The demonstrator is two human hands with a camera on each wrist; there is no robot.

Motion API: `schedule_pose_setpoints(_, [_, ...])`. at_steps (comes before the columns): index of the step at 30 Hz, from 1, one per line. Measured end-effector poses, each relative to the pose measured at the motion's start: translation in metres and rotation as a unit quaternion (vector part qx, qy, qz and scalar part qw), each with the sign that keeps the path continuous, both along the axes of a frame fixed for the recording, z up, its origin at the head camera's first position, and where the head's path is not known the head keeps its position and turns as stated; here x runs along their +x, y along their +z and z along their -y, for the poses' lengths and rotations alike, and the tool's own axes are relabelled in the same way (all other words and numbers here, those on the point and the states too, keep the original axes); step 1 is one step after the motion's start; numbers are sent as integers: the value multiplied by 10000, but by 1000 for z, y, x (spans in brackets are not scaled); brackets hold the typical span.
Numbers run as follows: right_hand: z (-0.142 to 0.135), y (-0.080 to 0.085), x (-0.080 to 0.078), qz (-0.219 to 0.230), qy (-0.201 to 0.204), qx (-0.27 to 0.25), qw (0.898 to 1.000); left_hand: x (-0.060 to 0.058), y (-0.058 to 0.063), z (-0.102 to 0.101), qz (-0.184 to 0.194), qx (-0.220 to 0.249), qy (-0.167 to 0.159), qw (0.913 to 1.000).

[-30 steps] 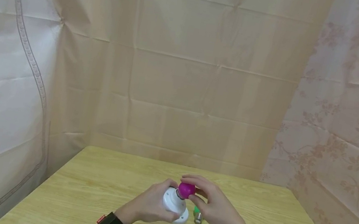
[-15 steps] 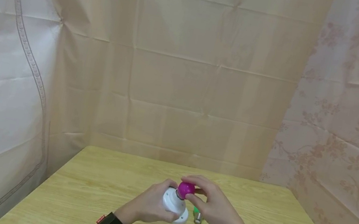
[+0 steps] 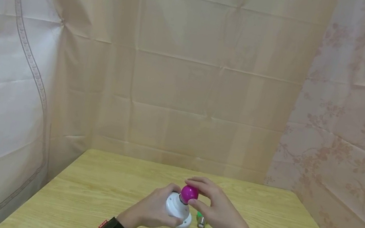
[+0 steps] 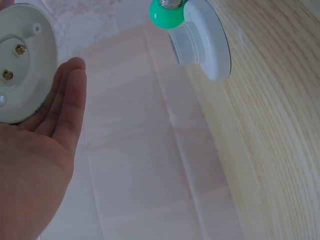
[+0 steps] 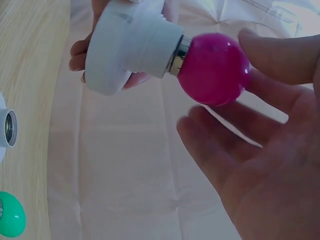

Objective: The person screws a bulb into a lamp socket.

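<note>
My left hand grips a white lamp holder above the table, its mouth tilted up to the right. The underside of its base, with brass screws, faces the left wrist camera. A round magenta light bulb sits with its metal base partly inside the holder's mouth; a band of metal still shows in the right wrist view. The thumb and fingers of my right hand hold the bulb's globe from the right. In the right wrist view, the thumb lies against the globe.
A second white lamp holder lies on the wooden table, partly behind the held one in the head view. Beside it is a green bulb with a silver screw base. Cloth curtains hang around the table's back and sides.
My right thumb has shifted slightly left across the magenta bulb. The left hand and the lamp holder have stayed almost in place.
</note>
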State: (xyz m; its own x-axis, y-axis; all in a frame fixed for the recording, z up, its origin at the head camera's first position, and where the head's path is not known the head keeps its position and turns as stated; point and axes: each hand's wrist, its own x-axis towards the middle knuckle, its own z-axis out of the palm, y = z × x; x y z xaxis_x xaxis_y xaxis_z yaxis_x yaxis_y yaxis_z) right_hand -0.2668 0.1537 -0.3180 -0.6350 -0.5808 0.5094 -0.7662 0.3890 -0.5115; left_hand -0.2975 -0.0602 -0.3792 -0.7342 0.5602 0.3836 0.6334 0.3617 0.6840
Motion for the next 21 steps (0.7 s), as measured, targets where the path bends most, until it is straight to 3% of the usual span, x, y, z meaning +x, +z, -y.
schedule_pose_setpoints(8, [-2,-1,-1,478,552,-126,9972,0,-1,0,-10,23,49,10000])
schedule_pose_setpoints(21, [-2,-1,-2,331,431,-197,9983,0,0,-1,48,-32,37,10000])
